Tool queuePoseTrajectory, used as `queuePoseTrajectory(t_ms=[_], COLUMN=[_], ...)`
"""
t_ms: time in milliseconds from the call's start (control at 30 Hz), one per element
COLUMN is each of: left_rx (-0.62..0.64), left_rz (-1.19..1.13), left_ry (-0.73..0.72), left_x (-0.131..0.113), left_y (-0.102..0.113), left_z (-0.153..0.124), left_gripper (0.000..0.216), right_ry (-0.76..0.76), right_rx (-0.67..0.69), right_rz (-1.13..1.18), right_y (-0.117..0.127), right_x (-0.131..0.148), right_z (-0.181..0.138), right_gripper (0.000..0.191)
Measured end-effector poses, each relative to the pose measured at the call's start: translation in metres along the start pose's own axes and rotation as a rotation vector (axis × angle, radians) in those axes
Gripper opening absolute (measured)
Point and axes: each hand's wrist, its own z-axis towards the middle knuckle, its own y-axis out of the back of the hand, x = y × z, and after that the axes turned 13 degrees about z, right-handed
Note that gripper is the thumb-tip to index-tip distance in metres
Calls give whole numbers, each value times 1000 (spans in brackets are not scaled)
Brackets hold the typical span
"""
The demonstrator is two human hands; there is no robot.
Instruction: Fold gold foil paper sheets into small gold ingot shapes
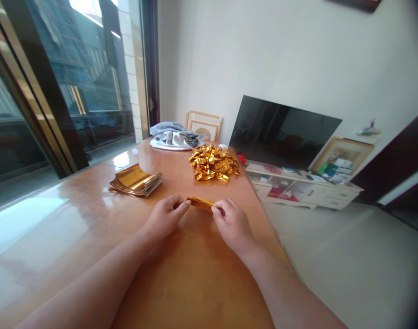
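Observation:
A narrow folded strip of gold foil paper (201, 204) spans the gap between my two hands, just above the table. My left hand (168, 215) pinches its left end between thumb and fingers. At the other end, my right hand (232, 224) is closed on the strip in the same way. To the left lies a stack of gold foil sheets (135, 178), slightly curled at the edges. Beyond my hands sits a heap of folded gold foil pieces (214, 162).
The glossy wooden table (195, 283) ends at a right edge beside my right arm. Folded clothes (174, 136) and picture frames are at its far end. A television (284, 132) stands on a low white cabinet (308, 192); glass doors (88, 68) are at left.

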Motion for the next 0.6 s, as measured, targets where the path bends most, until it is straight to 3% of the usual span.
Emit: queuePoseTrajectory(t_ms=[200,400,500,600], left_rx=[156,255,250,230], left_rz=[-117,-440,-543,-637], left_ry=[130,173,215,277], left_x=[-4,-2,1,3], left_y=[0,-5,-5,-1], left_z=[-1,1,3,5], left_gripper=[45,33,24,16], right_ry=[97,186,156,49], right_rx=[104,225,157,-50], right_rz=[-12,51,125,181], right_y=[0,-2,3,12], right_x=[11,25,24,11], right_z=[-2,-5,-5,0], right_gripper=[12,11,9,16])
